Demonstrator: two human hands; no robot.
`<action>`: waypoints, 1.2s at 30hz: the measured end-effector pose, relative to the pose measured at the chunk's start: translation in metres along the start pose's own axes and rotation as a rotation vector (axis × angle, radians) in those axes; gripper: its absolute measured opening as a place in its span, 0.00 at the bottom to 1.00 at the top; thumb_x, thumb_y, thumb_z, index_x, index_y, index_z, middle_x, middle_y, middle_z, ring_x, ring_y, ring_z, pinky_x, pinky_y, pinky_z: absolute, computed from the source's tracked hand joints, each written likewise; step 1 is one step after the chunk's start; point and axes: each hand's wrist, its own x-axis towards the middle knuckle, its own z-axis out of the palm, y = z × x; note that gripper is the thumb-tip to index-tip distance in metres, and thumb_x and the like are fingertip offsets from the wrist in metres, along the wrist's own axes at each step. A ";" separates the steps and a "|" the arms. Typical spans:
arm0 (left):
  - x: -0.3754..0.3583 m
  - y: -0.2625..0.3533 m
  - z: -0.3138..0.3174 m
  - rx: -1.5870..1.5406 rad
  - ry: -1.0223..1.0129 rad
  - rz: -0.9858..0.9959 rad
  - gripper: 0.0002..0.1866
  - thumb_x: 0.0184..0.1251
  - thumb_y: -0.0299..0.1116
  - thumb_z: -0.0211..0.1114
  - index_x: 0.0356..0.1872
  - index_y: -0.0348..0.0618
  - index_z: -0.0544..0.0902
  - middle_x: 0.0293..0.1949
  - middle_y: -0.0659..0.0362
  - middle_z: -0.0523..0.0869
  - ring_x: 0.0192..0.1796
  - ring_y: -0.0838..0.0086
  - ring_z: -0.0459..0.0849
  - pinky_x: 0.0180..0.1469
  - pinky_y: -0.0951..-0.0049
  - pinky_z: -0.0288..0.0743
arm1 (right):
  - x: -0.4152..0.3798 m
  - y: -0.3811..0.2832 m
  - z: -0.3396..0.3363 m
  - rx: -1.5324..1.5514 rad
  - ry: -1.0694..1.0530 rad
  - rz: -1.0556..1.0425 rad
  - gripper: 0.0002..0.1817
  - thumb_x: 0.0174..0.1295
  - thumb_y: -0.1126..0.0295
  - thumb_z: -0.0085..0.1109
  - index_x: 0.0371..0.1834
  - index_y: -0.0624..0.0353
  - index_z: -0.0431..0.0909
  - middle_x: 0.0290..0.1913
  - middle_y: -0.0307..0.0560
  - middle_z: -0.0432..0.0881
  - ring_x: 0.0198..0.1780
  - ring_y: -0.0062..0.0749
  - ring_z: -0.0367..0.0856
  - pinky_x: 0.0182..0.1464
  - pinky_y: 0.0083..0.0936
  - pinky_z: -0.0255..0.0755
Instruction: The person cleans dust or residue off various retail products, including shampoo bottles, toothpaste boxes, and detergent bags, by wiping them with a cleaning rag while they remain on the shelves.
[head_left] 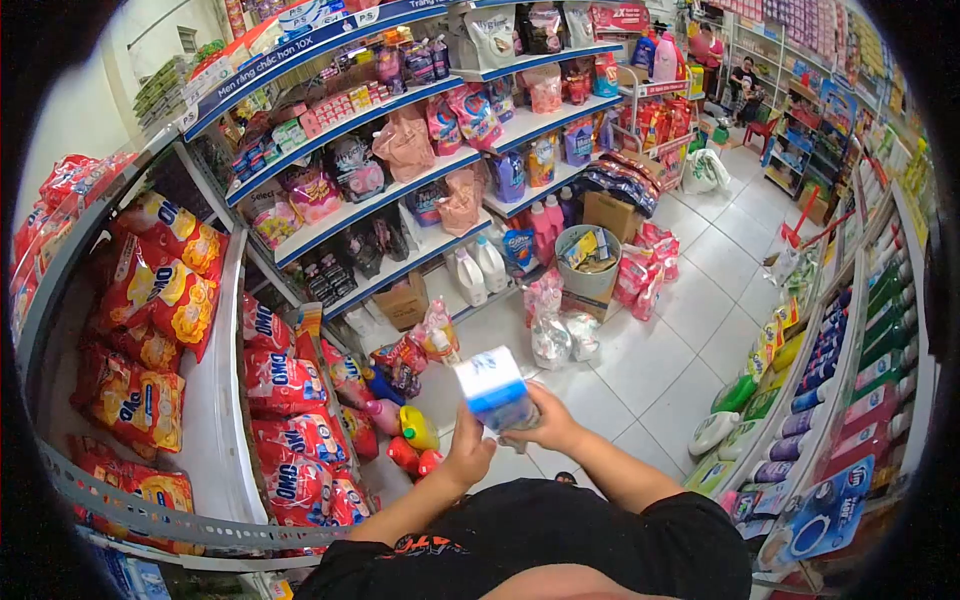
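Observation:
A white and blue box [496, 388] with dark marks on its white top is held in front of my chest. My left hand [468, 448] is closed on its near left side, with the thumb along the lower edge. On the right side, the fingers of my right hand [548, 420] wrap round it. The lower part of the box is partly hidden by my hands. Beyond it on the tiled floor are knotted plastic bags [550, 338]. Yellow and red bottles [418, 428] stand to the left of my left hand.
Red OMO detergent bags [285, 378] fill the left shelves. Ahead, a blue-edged shelf unit [385, 262] carries pouches and bottles. A grey bin [588, 262] stands on the white tile floor [690, 375]. Bottles [790, 448] line the right shelves. At the back a person [743, 88] sits.

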 end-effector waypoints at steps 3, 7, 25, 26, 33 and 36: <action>0.001 0.012 -0.021 -0.288 0.035 -0.137 0.50 0.51 0.65 0.55 0.66 0.41 0.47 0.60 0.46 0.62 0.64 0.57 0.61 0.64 0.58 0.52 | 0.000 -0.015 -0.035 -0.217 -0.106 -0.018 0.36 0.33 0.66 0.74 0.50 0.59 0.69 0.43 0.48 0.73 0.46 0.41 0.72 0.49 0.29 0.66; 0.022 0.051 -0.052 -0.990 -0.078 -0.410 0.55 0.42 0.73 0.52 0.65 0.41 0.48 0.59 0.42 0.64 0.59 0.50 0.68 0.53 0.40 0.63 | 0.000 -0.043 -0.075 -0.558 -0.227 0.058 0.34 0.30 0.68 0.72 0.48 0.53 0.72 0.41 0.46 0.74 0.42 0.42 0.74 0.43 0.30 0.70; 0.015 0.054 -0.014 -0.724 -0.186 -0.759 0.24 0.59 0.36 0.59 0.55 0.35 0.67 0.41 0.50 0.79 0.40 0.65 0.82 0.34 0.69 0.80 | -0.007 0.033 -0.084 0.171 0.659 -0.036 0.27 0.53 0.56 0.62 0.47 0.68 0.67 0.41 0.45 0.72 0.40 0.27 0.72 0.39 0.23 0.69; 0.011 0.055 -0.007 -0.665 -0.153 -0.790 0.24 0.58 0.36 0.59 0.54 0.36 0.68 0.41 0.51 0.79 0.39 0.66 0.82 0.34 0.69 0.80 | -0.004 0.041 -0.086 0.144 0.614 0.044 0.25 0.55 0.57 0.61 0.46 0.67 0.67 0.40 0.45 0.72 0.37 0.25 0.72 0.35 0.21 0.68; -0.029 0.078 0.004 -0.359 0.310 -0.837 0.20 0.60 0.32 0.57 0.54 0.39 0.70 0.41 0.57 0.79 0.37 0.76 0.80 0.36 0.75 0.78 | 0.029 0.051 -0.066 -0.031 0.160 0.313 0.06 0.55 0.73 0.58 0.27 0.63 0.71 0.17 0.39 0.72 0.22 0.20 0.68 0.23 0.16 0.64; -0.070 0.112 -0.017 -0.015 0.589 -0.805 0.19 0.58 0.31 0.59 0.51 0.38 0.74 0.41 0.59 0.80 0.40 0.77 0.78 0.38 0.77 0.75 | 0.030 0.061 -0.038 -0.156 -0.060 0.166 0.07 0.54 0.73 0.59 0.22 0.62 0.72 0.20 0.38 0.73 0.24 0.22 0.70 0.30 0.20 0.66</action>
